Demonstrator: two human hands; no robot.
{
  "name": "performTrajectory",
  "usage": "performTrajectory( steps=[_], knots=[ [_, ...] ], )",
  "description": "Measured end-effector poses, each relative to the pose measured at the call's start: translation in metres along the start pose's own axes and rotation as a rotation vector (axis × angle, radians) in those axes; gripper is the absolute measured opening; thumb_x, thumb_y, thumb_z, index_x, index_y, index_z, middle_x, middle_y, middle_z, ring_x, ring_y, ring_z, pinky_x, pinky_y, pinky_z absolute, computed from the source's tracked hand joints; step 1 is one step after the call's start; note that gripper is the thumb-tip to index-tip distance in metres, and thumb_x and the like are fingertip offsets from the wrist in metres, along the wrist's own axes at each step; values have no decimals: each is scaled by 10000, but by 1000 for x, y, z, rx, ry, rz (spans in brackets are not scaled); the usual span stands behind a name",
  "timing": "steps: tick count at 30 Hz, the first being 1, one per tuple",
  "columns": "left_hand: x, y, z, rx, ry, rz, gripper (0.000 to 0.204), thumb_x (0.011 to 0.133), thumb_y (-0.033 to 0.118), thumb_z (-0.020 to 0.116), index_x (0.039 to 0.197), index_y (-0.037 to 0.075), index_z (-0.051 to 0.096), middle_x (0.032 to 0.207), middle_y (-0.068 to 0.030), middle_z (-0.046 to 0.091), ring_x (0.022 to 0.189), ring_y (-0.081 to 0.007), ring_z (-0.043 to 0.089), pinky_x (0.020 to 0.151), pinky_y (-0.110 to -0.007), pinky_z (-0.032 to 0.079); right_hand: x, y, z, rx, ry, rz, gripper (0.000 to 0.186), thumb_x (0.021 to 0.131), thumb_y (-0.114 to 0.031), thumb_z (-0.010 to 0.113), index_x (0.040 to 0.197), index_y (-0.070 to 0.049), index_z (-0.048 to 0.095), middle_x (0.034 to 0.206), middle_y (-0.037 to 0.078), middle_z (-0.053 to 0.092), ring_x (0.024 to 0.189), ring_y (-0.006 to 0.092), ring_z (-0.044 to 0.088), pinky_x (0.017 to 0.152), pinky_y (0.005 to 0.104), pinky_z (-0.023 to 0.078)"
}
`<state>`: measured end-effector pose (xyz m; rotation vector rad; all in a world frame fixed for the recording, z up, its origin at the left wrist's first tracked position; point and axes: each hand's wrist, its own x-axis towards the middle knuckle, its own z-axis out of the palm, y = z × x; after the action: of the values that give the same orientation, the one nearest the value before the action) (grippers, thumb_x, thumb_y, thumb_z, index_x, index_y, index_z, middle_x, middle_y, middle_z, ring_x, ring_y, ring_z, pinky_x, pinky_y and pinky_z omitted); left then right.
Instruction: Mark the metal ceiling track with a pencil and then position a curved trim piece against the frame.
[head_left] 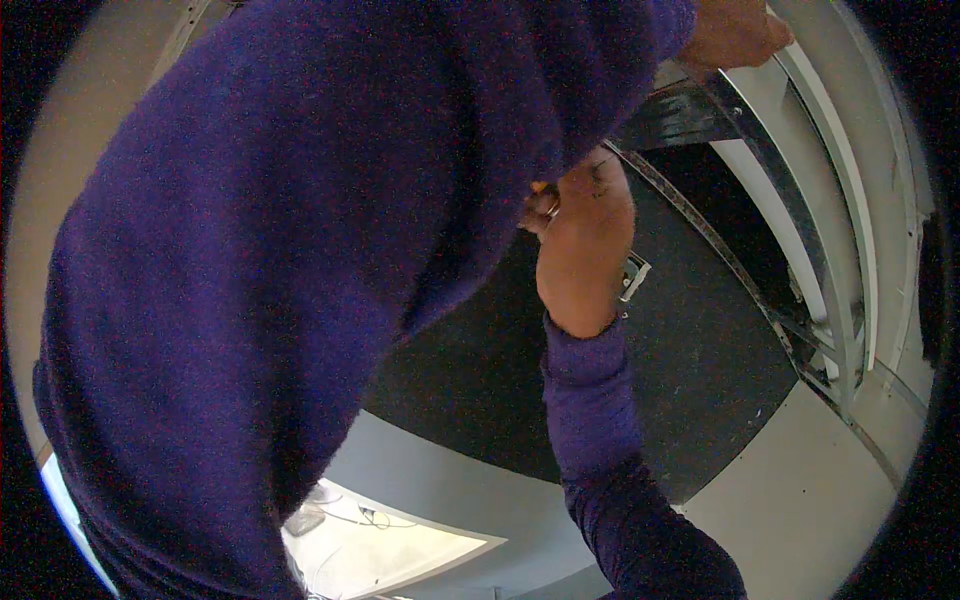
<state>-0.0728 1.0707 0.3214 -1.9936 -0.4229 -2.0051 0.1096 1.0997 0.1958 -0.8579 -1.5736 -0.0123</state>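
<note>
My left arm, in a thick purple sleeve (300, 250), crosses most of the picture from lower left to upper right. My left hand (735, 35) lies against a white frame rail (800, 90) at the top right, with its fingers mostly out of sight. My right hand (585, 240) comes up from the lower edge in the middle, fingers curled and a ring on one of them. Its fingertips are hidden behind the left sleeve. A small metal piece (633, 275) shows just beside its wrist.
Several curved white frame bars (845, 250) with a dark metal strip (720, 250) run down the right side. Below the hands lie a dark floor mat (690, 380), a pale floor (800, 500) and a bright white surface with a cable (380, 540).
</note>
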Motion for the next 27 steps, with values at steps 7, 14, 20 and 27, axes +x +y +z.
performTrajectory(
  steps=[7, 14, 20, 27],
  knots=[
    [-4, -1, -32, 85, -338, -442, 546, 1051, 376, 424, 1329, -75, 558, 1321, -266, 568, 1261, -375, 539, 1108, -466, 417, 10, -12, 20, -115, -13, -67, 386, 1049, -335, 536, 1231, -9, 437, 1045, 242, 670, 747, 324, 734, 583, 390, 640],
    [-3, -59, 53, -366, 429, 317, 536, 1017, 390, 462, 1284, -52, 602, 1370, -257, 555, 1291, -378, 522, 1147, -487, 355, 8, -17, 14, -202, -156, -231, 418, 1042, -354, 531, 1268, -6, 484, 1128, 238, 664, 817, 303, 718, 653, 390, 618],
    [24, -35, 56, -328, 422, 225, 558, 926, 467, 508, 1179, 9, 701, 1274, -204, 638, 1245, -348, 555, 1118, -474, 377, 98, -35, 69, -156, -261, 1239, 487, 1035, -385, 521, 1347, -11, 511, 1228, 236, 658, 921, 289, 703, 746, 401, 597],
    [26, -44, 57, -350, 614, 220, 537, 880, 518, 539, 985, 43, 769, 1094, -217, 708, 1103, -390, 642, 1017, -498, 489, 113, 36, 185, -367, -207, -77, 296, 1015, -209, 552, 1155, 51, 522, 791, 169, 723, 456, 201, 622, 410, 312, 521]
  ],
)
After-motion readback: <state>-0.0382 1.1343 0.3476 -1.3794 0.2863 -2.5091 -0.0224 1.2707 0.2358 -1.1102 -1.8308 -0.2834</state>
